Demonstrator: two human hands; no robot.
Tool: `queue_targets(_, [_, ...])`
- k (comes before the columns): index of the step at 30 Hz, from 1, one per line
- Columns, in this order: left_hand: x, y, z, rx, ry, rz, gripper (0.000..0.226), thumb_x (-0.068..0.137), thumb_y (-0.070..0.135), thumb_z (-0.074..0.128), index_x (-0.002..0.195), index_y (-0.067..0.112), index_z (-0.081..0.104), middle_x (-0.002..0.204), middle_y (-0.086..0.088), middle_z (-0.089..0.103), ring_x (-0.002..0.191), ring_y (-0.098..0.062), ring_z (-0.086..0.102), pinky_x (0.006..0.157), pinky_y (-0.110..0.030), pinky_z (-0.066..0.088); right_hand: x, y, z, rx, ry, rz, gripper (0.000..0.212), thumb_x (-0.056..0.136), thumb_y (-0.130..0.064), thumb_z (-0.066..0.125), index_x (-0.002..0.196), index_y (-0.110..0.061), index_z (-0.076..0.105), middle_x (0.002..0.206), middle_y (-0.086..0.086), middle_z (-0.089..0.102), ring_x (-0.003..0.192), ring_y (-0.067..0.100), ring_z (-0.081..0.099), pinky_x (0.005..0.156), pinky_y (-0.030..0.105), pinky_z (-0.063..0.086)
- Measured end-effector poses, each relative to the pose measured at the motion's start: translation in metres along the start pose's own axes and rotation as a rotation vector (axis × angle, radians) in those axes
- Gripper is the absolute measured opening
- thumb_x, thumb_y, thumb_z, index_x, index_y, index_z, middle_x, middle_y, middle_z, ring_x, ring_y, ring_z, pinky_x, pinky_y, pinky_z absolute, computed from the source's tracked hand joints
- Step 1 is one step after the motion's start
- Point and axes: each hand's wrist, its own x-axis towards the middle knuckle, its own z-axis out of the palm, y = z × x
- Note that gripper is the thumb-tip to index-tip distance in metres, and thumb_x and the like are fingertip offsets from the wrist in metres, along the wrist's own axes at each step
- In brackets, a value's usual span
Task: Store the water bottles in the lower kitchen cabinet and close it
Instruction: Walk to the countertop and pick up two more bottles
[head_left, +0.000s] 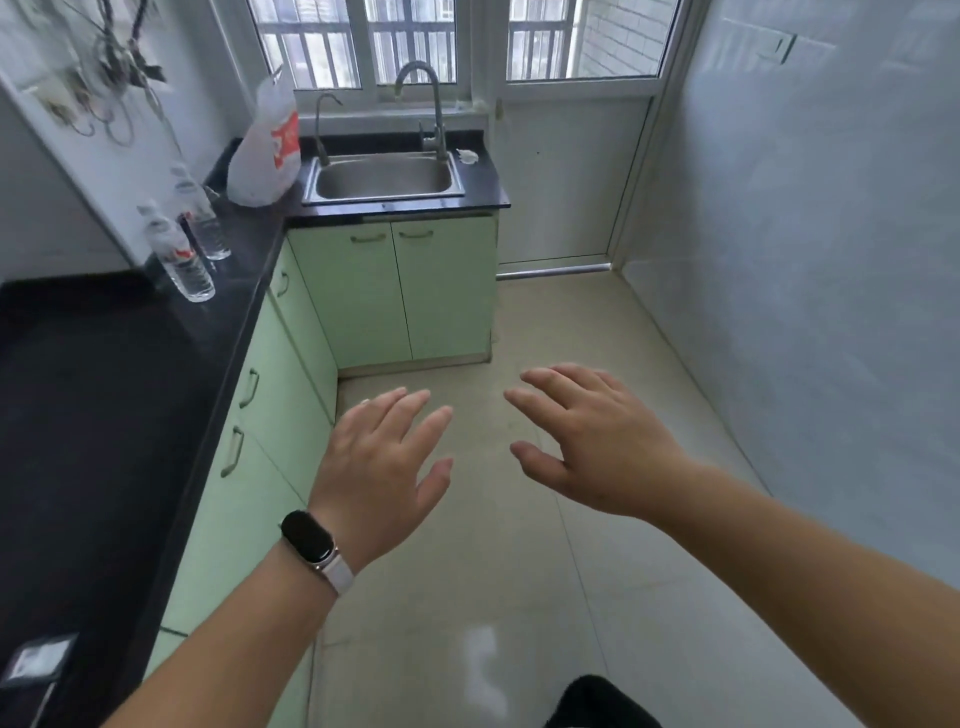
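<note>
Two clear water bottles stand on the black countertop (104, 395) at the left: the nearer bottle (179, 257) and, just behind it, the farther bottle (201, 215). Pale green lower cabinets run below the counter; the left-run doors (270, 415) and the doors under the sink (395, 291) are all closed. My left hand (382, 470), with a dark band on the wrist, and my right hand (592, 441) hover over the floor in the middle, fingers spread, holding nothing, well short of the bottles.
A steel sink (384, 179) with a faucet sits at the back under the window. A white plastic bag (267, 150) stands on the counter corner beside it. Tiled floor (493, 597) stretches ahead; a white wall (810, 260) closes the right side.
</note>
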Motion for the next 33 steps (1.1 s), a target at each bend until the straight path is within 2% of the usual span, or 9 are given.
queue_targets(3, [0.025, -0.015, 0.014, 0.015, -0.020, -0.022, 0.052, 0.089, 0.041, 0.048, 0.126, 0.012, 0.069, 0.130, -0.015, 0.066, 0.123, -0.037, 0.060, 0.102, -0.055, 0.046, 0.034, 0.017, 0.015, 0.023, 0.012, -0.026, 0.056, 0.089, -0.051, 0.043, 0.129, -0.016, 0.061, 0.128, 0.008, 0.061, 0.121, 0.032, 0.054, 0.098, 0.042, 0.041])
queue_targets(6, [0.054, -0.032, 0.031, 0.055, -0.028, -0.052, 0.050, 0.089, 0.040, 0.050, 0.126, 0.012, 0.069, 0.129, -0.014, 0.066, 0.122, -0.036, 0.060, 0.101, -0.054, 0.047, 0.075, 0.043, 0.037, 0.053, 0.029, -0.066, 0.054, 0.088, -0.050, 0.051, 0.127, -0.015, 0.063, 0.128, 0.009, 0.062, 0.120, 0.033, 0.055, 0.098, 0.042, 0.042])
queue_targets(10, [0.109, -0.049, 0.050, 0.116, -0.025, -0.145, 0.044, 0.084, 0.032, 0.071, 0.123, 0.012, 0.070, 0.128, -0.014, 0.067, 0.121, -0.037, 0.061, 0.099, -0.054, 0.048, 0.139, 0.086, 0.056, 0.110, 0.009, -0.125, 0.054, 0.088, -0.049, 0.055, 0.130, -0.015, 0.062, 0.131, 0.010, 0.061, 0.121, 0.034, 0.054, 0.101, 0.042, 0.039])
queue_targets(15, [0.192, -0.056, 0.060, 0.170, 0.015, -0.199, 0.047, 0.087, 0.039, 0.052, 0.121, 0.012, 0.072, 0.126, -0.013, 0.067, 0.119, -0.036, 0.062, 0.097, -0.055, 0.050, 0.216, 0.154, 0.056, 0.146, 0.036, -0.224, 0.056, 0.089, -0.052, 0.048, 0.129, -0.015, 0.062, 0.131, 0.010, 0.061, 0.121, 0.033, 0.055, 0.101, 0.043, 0.041])
queue_targets(20, [0.256, -0.073, 0.069, 0.239, 0.059, -0.259, 0.045, 0.085, 0.036, 0.060, 0.121, 0.011, 0.072, 0.125, -0.013, 0.068, 0.118, -0.036, 0.063, 0.097, -0.054, 0.049, 0.286, 0.206, 0.058, 0.149, 0.083, -0.342, 0.052, 0.086, -0.048, 0.057, 0.125, -0.014, 0.064, 0.127, 0.010, 0.063, 0.118, 0.033, 0.056, 0.100, 0.043, 0.042])
queue_targets(22, [0.268, -0.083, 0.075, 0.250, 0.053, -0.277, 0.045, 0.085, 0.035, 0.062, 0.121, 0.011, 0.072, 0.125, -0.013, 0.068, 0.118, -0.036, 0.063, 0.097, -0.054, 0.049, 0.306, 0.213, 0.061, 0.174, 0.064, -0.356, 0.052, 0.087, -0.048, 0.058, 0.126, -0.014, 0.063, 0.128, 0.010, 0.062, 0.120, 0.033, 0.055, 0.101, 0.044, 0.041])
queue_targets(29, [0.300, -0.136, 0.094, 0.273, 0.023, -0.356, 0.048, 0.088, 0.038, 0.052, 0.120, 0.010, 0.072, 0.125, -0.015, 0.068, 0.118, -0.037, 0.063, 0.095, -0.055, 0.050, 0.376, 0.219, 0.084, 0.216, -0.010, -0.394, 0.054, 0.089, -0.049, 0.055, 0.132, -0.016, 0.059, 0.133, 0.010, 0.059, 0.124, 0.034, 0.052, 0.104, 0.045, 0.040])
queue_targets(33, [0.314, -0.179, 0.110, 0.270, 0.031, -0.365, 0.048, 0.088, 0.038, 0.051, 0.119, 0.009, 0.072, 0.124, -0.015, 0.068, 0.116, -0.038, 0.064, 0.095, -0.055, 0.050, 0.425, 0.209, 0.103, 0.200, -0.022, -0.425, 0.056, 0.089, -0.052, 0.047, 0.131, -0.018, 0.060, 0.132, 0.008, 0.060, 0.123, 0.033, 0.053, 0.103, 0.045, 0.041])
